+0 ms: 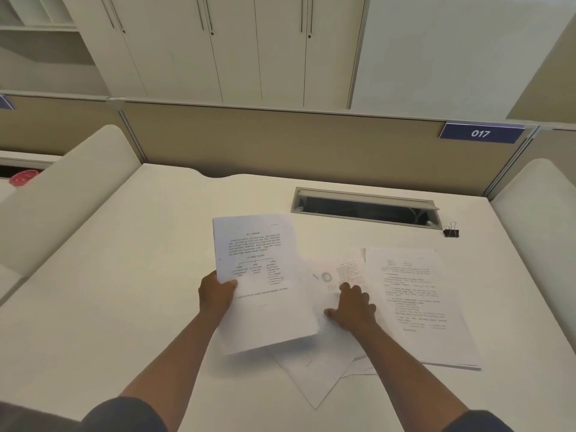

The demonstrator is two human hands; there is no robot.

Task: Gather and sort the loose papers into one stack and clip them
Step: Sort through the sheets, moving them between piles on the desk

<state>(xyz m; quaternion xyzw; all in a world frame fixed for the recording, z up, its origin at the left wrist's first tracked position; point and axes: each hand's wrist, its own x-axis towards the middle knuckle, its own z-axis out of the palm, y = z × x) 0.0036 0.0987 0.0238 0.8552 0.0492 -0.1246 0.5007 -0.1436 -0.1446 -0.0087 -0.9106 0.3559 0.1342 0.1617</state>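
So the job looked maybe halfway, judging from how things lay. Nothing was clipped yet and the papers were in at least three lots on the white counter [131, 275]. The biggest lot, a squared-up pile of printed pages [417, 304], was lying flat at the right side of the counter, its near edge showing several sheets. Next to it, in the middle, a few skewed loose sheets [324, 363] were fanned out at odd angles, one corner pointing toward the camera, partly covered by what was held above them. A held bundle [265, 275] of pages with text and a small tree diagram on top was lifted and tilted off the counter, left of centre.

That bundle was pinched at its left edge by the left hand [216, 296], grip closed on it with the thumb on top. The right hand [353, 307] was pressed down on the loose sheets, fingers spread and flat, nothing actually grasped as far as could be told.

Still to be done, by the look of it: the loose sheets merged with the bundle, the right pile added, edges squared.

The binder clip [451, 231], small and black, was sitting untouched far right, just beside the cable slot [364, 207], well apart from both hands.
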